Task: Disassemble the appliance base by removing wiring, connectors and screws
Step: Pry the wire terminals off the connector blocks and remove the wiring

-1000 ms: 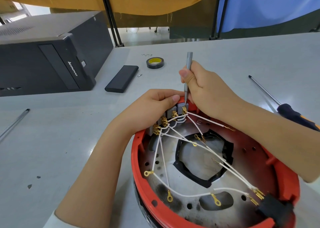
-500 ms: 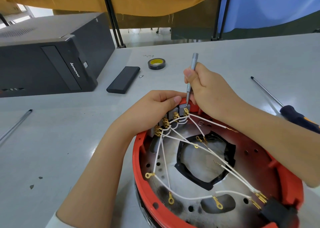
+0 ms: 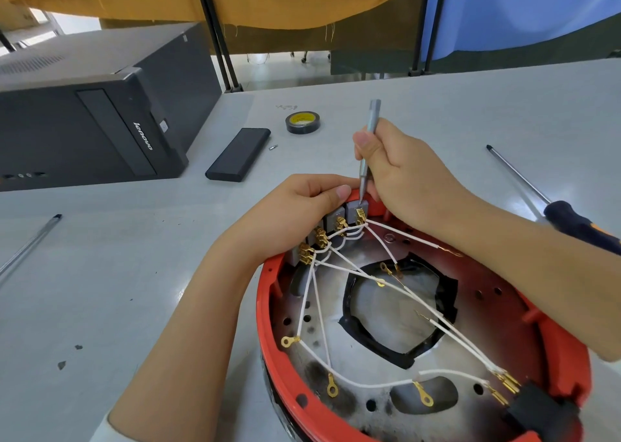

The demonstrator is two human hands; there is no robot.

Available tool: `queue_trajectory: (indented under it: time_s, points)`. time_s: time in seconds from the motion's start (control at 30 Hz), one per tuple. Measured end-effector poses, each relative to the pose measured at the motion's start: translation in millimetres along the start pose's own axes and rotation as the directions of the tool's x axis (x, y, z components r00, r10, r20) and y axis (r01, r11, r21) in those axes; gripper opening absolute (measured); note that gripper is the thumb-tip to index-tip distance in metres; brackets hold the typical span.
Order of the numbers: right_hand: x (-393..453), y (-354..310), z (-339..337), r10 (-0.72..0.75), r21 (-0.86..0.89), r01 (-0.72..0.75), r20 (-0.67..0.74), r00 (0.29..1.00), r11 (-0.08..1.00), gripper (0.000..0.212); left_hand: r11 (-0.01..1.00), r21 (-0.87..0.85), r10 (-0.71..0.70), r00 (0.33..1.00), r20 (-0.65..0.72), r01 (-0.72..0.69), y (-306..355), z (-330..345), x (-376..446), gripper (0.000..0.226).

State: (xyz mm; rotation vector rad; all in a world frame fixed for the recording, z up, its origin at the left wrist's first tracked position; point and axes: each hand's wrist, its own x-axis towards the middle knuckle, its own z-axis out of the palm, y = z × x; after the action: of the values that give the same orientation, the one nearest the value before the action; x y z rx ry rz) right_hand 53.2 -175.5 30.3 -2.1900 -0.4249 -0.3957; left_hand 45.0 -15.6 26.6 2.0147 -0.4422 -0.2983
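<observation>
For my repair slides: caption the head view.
Right hand works a slim metal tool into a grey switch block while the left hand steadies the red appliance base.

The right hand (image 3: 408,176) grips a thin grey screwdriver (image 3: 369,139) upright, its tip on a grey switch block (image 3: 356,211) just below the fingers. The left hand (image 3: 295,206) grips the red base's (image 3: 265,324) rim beside the blocks, thumb (image 3: 336,192) touching the tip's side.

Both forearms reach forward from the lower edge of the view. The left hand (image 3: 302,203) has its fingers curled, with the thumb lying along the top. The right hand (image 3: 403,172) is closed in a fist-like grip, thumb pointing up, wrist bent downward.
</observation>
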Motion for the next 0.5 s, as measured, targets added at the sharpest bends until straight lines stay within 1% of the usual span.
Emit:
queue_trajectory:
  time_s: [0.03,0.1,0.33,0.4,0.5]
  points:
    - [-2.9,-0.4,-1.1,-0.027,0.048,0.027,-0.011,1.0,0.998,0.025,1.0,-0.011,0.002,1.0,0.003,-0.002,-0.3,0.2,0.0,0.026]
    - [-5.3,-0.8,-1.6,-0.06,0.071,0.06,-0.003,0.998,0.996,0.025,1.0,-0.01,0.018,1.0,0.013,-0.018,-0.7,-0.2,-0.1,0.026]
    - [-5.0,-0.3,0.2,-0.122,-0.014,0.122,0.044,0.992,0.992,0.019,0.999,-0.016,0.038,0.999,0.014,-0.038,-3.3,-0.7,1.0,0.026]
    - [-3.4,-1.9,0.7,-0.112,-0.035,0.114,0.063,0.992,0.993,0.021,0.999,-0.005,0.043,0.999,0.007,-0.043,-4.1,-0.9,1.0,0.025]
    - [3.9,-4.0,2.9,-0.039,-0.096,0.048,0.092,0.995,0.994,0.025,0.999,0.019,0.041,0.999,0.004,-0.041,-4.3,-1.2,1.0,0.025]
